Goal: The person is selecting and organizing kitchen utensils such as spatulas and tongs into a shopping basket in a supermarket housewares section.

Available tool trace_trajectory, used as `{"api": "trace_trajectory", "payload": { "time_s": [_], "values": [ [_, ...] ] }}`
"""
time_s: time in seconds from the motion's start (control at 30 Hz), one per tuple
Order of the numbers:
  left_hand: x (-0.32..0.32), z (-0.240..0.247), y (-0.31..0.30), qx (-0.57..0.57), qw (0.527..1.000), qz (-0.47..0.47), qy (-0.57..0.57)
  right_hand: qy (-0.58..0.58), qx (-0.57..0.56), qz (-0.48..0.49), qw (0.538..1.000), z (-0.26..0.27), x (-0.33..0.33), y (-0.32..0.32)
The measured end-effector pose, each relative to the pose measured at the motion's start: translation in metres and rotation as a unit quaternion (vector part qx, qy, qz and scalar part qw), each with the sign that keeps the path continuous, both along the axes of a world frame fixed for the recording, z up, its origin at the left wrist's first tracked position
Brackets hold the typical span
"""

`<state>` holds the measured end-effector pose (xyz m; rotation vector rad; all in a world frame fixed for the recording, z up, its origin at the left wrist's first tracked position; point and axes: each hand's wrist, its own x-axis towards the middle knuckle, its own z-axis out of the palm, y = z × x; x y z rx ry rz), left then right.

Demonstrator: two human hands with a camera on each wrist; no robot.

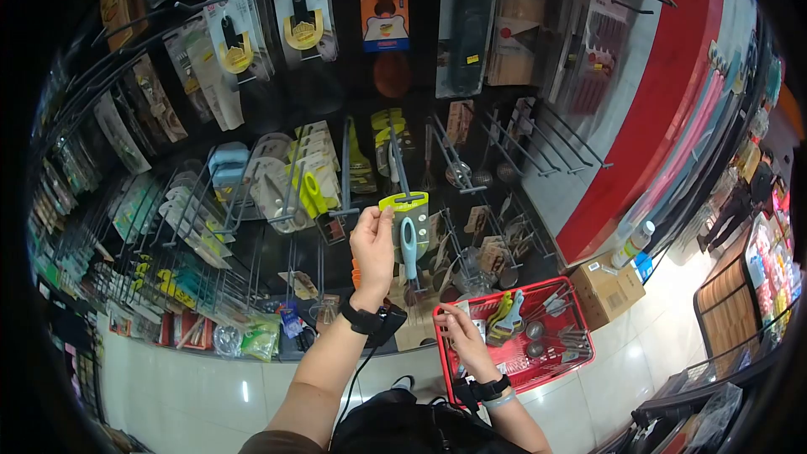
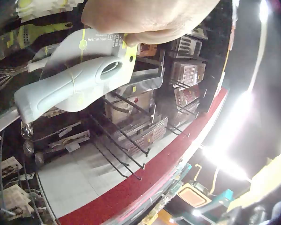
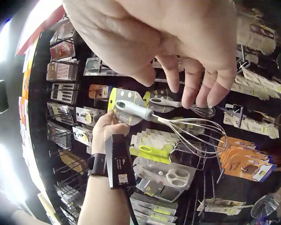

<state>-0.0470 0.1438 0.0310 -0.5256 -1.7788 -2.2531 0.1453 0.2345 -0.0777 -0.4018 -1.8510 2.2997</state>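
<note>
My left hand (image 1: pixel 372 250) pinches the green-topped card (image 1: pixel 391 204) of a packaged whisk (image 1: pixel 409 250) between thumb and fingers. The whisk has a pale blue-grey handle and wire loops, clearly seen in the right wrist view (image 3: pixel 196 138). Its card overlaps the end of a display hook (image 1: pixel 397 155). In the left wrist view the handle (image 2: pixel 68 89) points away from the hand. My right hand (image 1: pixel 467 343) is held over the left side of a red shopping basket (image 1: pixel 580 303), fingers loosely bent and holding nothing. Another whisk (image 3: pixel 203 111) hangs behind the pinched one.
Metal ladles (image 1: pixel 535 339) and green-handled utensils (image 1: pixel 506 318) lie in the basket. Rows of hooks (image 1: pixel 538 151) jut out, many carrying packaged kitchen tools. A cardboard box (image 1: pixel 607 292) stands on the floor right of the basket, beside a red-edged panel (image 1: pixel 626 118).
</note>
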Motion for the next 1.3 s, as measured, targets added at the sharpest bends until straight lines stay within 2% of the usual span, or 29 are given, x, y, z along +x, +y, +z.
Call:
{"api": "trace_trajectory", "payload": {
  "time_s": [0.17,0.23,0.3,0.37,0.43,0.5,0.57,0.67,0.77,0.83,0.87,0.93,1.03,1.07,1.1,1.13,1.17,1.2,1.23,1.3],
  "values": [
    [-0.015,-0.003,0.007,-0.006,1.000,-0.010,-0.009,-0.002,-0.008,-0.017,1.000,-0.018,0.011,0.015],
    [-0.029,-0.010,0.016,-0.007,1.000,0.025,0.016,-0.021,-0.013,-0.028,0.999,-0.026,0.019,0.024],
    [-0.048,-0.015,0.020,0.017,1.000,0.003,0.025,-0.018,-0.029,-0.057,0.998,-0.038,0.030,0.034],
    [-0.081,-0.025,0.025,-0.004,0.999,0.035,0.042,-0.044,-0.027,-0.082,0.995,-0.057,0.044,0.046],
    [-0.104,-0.021,0.030,-0.026,0.996,0.042,0.077,-0.082,-0.006,-0.136,0.987,-0.052,0.058,0.052],
    [-0.124,-0.017,0.042,0.023,0.996,0.022,0.089,-0.103,0.006,-0.180,0.978,-0.072,0.076,0.062],
    [-0.163,-0.029,0.044,-0.002,0.998,0.015,0.055,-0.111,-0.007,-0.228,0.967,-0.091,0.093,0.071],
    [-0.175,-0.027,0.050,0.017,0.998,0.018,0.062,-0.130,-0.027,-0.309,0.942,-0.106,0.114,0.080],
    [-0.166,-0.033,0.048,0.016,0.997,0.021,0.076,-0.174,-0.029,-0.351,0.920,-0.111,0.125,0.088],
    [-0.137,-0.034,0.042,-0.058,0.983,0.118,0.126,-0.205,-0.029,-0.340,0.917,-0.122,0.127,0.095],
    [-0.125,-0.039,0.036,-0.085,0.980,0.121,0.132,-0.205,-0.029,-0.337,0.918,-0.128,0.123,0.098],
    [-0.092,-0.050,0.031,-0.070,0.976,0.143,0.146,-0.198,-0.048,-0.368,0.907,-0.142,0.111,0.106],
    [-0.042,-0.076,0.009,-0.122,0.990,-0.010,0.067,-0.224,-0.032,-0.325,0.918,-0.175,0.091,0.126],
    [-0.015,-0.069,0.003,-0.199,0.979,-0.050,0.017,-0.230,-0.036,-0.289,0.929,-0.185,0.086,0.134],
    [-0.014,-0.100,-0.008,-0.185,0.976,-0.103,0.041,-0.236,-0.039,-0.281,0.929,-0.196,0.082,0.139],
    [0.004,-0.096,-0.014,-0.261,0.956,-0.136,0.007,-0.251,0.019,-0.231,0.940,-0.202,0.078,0.142],
    [0.012,-0.112,-0.022,-0.262,0.945,-0.186,-0.058,-0.264,0.076,-0.178,0.945,-0.205,0.073,0.141],
    [0.020,-0.124,-0.034,-0.321,0.923,-0.211,-0.002,-0.324,0.115,-0.099,0.934,-0.207,0.067,0.140],
    [0.029,-0.131,-0.042,-0.385,0.895,-0.225,-0.005,-0.378,0.154,-0.020,0.913,-0.207,0.061,0.136],
    [0.041,-0.148,-0.060,-0.477,0.830,-0.286,-0.038,-0.432,0.195,0.061,0.878,-0.212,0.054,0.117]
  ]
}}
